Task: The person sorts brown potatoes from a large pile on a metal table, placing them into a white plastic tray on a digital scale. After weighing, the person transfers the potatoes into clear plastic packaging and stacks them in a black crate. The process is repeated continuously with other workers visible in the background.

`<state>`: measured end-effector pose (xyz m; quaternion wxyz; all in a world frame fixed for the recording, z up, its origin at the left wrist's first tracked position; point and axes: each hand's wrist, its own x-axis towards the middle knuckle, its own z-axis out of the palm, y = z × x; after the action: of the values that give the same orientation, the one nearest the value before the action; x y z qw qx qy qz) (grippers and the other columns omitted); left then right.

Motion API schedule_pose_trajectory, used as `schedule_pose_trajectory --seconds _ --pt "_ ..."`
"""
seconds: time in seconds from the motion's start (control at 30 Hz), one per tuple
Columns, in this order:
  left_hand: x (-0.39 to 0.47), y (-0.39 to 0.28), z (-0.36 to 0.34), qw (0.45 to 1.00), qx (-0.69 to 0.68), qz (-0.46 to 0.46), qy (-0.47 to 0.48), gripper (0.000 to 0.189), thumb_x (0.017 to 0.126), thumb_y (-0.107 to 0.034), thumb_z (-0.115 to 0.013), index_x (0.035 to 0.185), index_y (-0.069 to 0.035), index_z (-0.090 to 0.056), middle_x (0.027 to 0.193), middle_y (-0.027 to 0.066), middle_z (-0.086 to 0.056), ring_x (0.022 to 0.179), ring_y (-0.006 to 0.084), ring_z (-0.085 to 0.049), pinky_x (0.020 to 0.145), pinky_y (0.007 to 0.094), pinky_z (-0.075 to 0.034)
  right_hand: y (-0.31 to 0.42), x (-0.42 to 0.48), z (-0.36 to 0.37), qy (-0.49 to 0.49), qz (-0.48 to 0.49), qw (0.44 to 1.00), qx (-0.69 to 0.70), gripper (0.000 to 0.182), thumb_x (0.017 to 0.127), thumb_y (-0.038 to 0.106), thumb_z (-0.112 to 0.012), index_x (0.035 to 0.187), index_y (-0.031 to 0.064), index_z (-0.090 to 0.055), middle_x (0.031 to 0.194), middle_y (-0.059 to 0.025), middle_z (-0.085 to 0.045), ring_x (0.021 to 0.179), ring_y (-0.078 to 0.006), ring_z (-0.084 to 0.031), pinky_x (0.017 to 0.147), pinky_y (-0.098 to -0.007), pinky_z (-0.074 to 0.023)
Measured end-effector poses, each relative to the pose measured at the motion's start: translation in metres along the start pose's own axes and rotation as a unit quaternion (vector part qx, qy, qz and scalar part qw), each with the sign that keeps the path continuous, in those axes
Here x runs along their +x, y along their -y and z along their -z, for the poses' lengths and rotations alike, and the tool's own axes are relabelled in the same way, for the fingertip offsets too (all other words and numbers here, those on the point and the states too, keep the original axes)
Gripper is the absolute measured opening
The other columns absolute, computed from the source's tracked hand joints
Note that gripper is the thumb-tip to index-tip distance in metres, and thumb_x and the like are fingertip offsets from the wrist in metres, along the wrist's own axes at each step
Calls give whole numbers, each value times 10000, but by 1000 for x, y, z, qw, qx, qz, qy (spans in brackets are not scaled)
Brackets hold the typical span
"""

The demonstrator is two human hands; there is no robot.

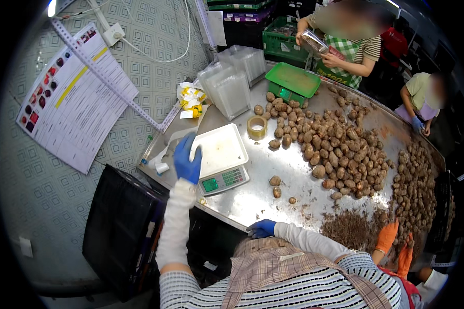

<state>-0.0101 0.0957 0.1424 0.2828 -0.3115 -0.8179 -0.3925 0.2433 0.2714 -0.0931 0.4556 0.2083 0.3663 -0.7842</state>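
Observation:
My left hand (188, 159), in a blue glove, is at the left edge of the white tray (220, 148) on a digital weighing scale (225, 180). Its thumb stands apart from the fingers, and I see nothing held in it. The tray carries only a few specks of dirt. Close to the front edge of the metal table (239, 206) is my right hand (261, 228), also blue-gloved, with its fingers bent and their undersides hidden. Beyond it lie a few loose taro-like tubers (275, 180), and a large heap of tubers (344, 154) spreads to the right.
Behind the scale stand clear plastic trays (228, 90), a roll of tape (257, 128) and a green scale (293, 79). A black crate (120, 231) is at left. Orange-gloved hands (387, 235) of another person work at right; a person in a checked apron (344, 54) holds a package opposite.

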Motion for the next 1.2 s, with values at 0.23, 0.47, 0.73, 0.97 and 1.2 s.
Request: schedule_pose_trajectory --seconds 0.23,0.47,0.73,0.97,1.2 --pt "163 93 -168 983 33 1 180 570 773 -253 -695 1288 -79 -522 1254 187 -552 1170 324 -515 991 354 -404 34 -45 72 -160 247 952 82 301 868 105 -561 1148 8 -612 965 -89 -693 732 -93 -621 611 -212 -470" --pt "221 219 -265 939 40 33 340 356 760 -341 -712 974 -58 -717 917 149 -702 855 286 -672 839 350 -502 70 -149 118 -474 379 794 43 246 868 115 -583 1067 -19 -637 918 -90 -682 773 -151 -631 707 -263 -499" --pt "233 219 -251 935 84 86 333 380 831 -363 -619 1058 -67 -688 976 137 -691 876 261 -661 780 344 -506 154 -255 149 -774 309 426 -353 627 747 218 -732 1316 121 -490 1360 -160 -449 1249 -333 -421 1028 -418 -368" --pt "265 213 -294 860 239 79 445 379 881 -376 -508 1124 -126 -657 1085 167 -649 1024 330 -610 899 385 -458 222 -254 175 -818 -43 419 -392 854 623 486 -790 1372 284 -432 1497 -95 -270 1377 -373 -223 1054 -608 -262" --pt "273 196 -221 989 56 126 50 297 909 -343 -559 1053 -119 -690 911 64 -708 816 187 -665 727 305 -489 193 -247 187 -823 77 366 -427 558 719 430 -745 1220 249 -583 1399 -64 -412 1242 -341 -423 921 -545 -422"
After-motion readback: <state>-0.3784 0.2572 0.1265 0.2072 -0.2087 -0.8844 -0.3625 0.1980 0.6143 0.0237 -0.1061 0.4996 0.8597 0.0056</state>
